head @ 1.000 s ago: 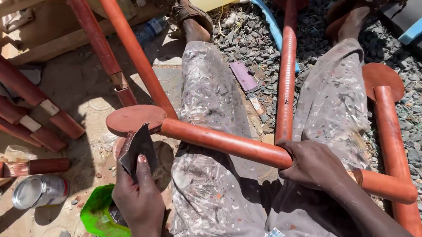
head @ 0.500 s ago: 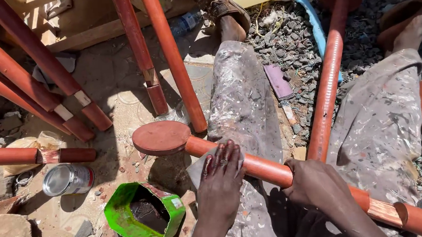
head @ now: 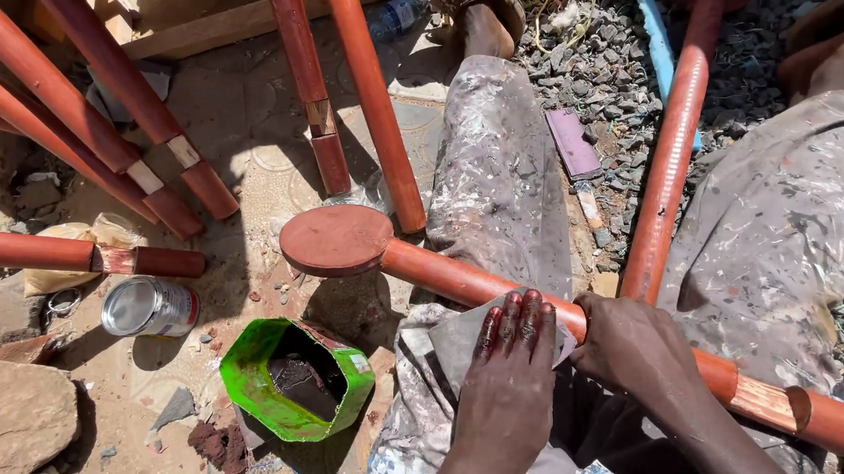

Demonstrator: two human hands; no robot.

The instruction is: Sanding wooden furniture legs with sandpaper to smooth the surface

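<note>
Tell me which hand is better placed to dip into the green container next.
Left. The left hand lies flat on a grey sheet over the red pole, on the side nearest the green container. The right hand grips the pole farther from it and seems to steady it.

From my feed, the left hand [head: 507, 381] lies flat over the grey sheet [head: 455, 337], so most of that sheet is hidden, and I cannot tell its material. The right hand [head: 631, 343] covers the painted pole [head: 466, 282] where it grips it, with the fingers out of sight behind. The pole runs out of frame at four o'clock. Both forearms are cut off at six o'clock. The dark contents of the green tin [head: 298, 377] are too shadowed to identify. The plastic bottle [head: 394, 13] at twelve o'clock sits half hidden behind the leaning poles [head: 371, 101].
</note>
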